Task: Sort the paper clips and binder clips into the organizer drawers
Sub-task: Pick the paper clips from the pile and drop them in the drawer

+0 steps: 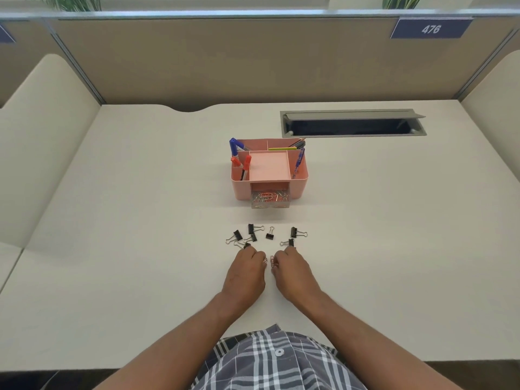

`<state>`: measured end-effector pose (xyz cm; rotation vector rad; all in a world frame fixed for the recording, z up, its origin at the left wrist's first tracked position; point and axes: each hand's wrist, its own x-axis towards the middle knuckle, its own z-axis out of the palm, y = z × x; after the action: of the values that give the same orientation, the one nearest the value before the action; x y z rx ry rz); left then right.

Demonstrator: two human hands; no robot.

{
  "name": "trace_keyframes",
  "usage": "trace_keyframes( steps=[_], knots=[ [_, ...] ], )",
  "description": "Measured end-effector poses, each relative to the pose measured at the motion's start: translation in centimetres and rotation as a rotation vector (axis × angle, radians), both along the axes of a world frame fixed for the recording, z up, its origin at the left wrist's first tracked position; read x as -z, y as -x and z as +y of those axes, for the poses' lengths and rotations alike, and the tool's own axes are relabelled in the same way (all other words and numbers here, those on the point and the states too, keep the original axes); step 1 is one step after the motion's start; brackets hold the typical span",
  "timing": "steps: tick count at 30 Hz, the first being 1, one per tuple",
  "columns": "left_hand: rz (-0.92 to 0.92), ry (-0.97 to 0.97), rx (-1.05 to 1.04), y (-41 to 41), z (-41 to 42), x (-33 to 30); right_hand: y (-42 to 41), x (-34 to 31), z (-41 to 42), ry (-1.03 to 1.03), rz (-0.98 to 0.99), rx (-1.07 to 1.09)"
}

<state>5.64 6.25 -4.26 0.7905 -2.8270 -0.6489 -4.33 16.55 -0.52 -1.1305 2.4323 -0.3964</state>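
Observation:
A pink desk organizer [297, 181] stands mid-table, its clear drawer [269, 200] pulled out toward me and holding several paper clips. Several black binder clips [269, 235] lie scattered on the table just in front of my fingers. My left hand [246, 273] rests on the table with its fingertips pinched on a pink paper clip [264, 260]. My right hand [292, 270] sits beside it, fingertips closed on another pink paper clip [272, 261]. One binder clip [289, 243] touches my right fingertips.
Pens and markers [239, 159] stand in the organizer's top compartments. An open grey cable hatch [351, 123] is sunk into the table at the back right. A beige partition wall closes off the far edge.

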Motion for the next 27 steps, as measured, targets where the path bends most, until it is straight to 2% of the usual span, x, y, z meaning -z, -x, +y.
trace_keyframes(
  steps=[8,16,21,27],
  knots=[
    [-0.039,-0.012,-0.008,0.4,0.0,-0.2,0.5,0.0,-0.5,0.0,0.02,-0.057],
    [0.007,0.039,0.01,0.3,0.1,-0.2,1.0,0.1,0.0,0.001,0.034,-0.081],
    [0.054,0.03,0.029,0.0,0.2,0.1,1.4,0.1,0.2,0.015,-0.029,-0.05],
    [0.023,0.019,0.014,0.0,0.1,0.4,2.0,-0.5,0.3,0.058,-0.111,0.033]
  ],
)
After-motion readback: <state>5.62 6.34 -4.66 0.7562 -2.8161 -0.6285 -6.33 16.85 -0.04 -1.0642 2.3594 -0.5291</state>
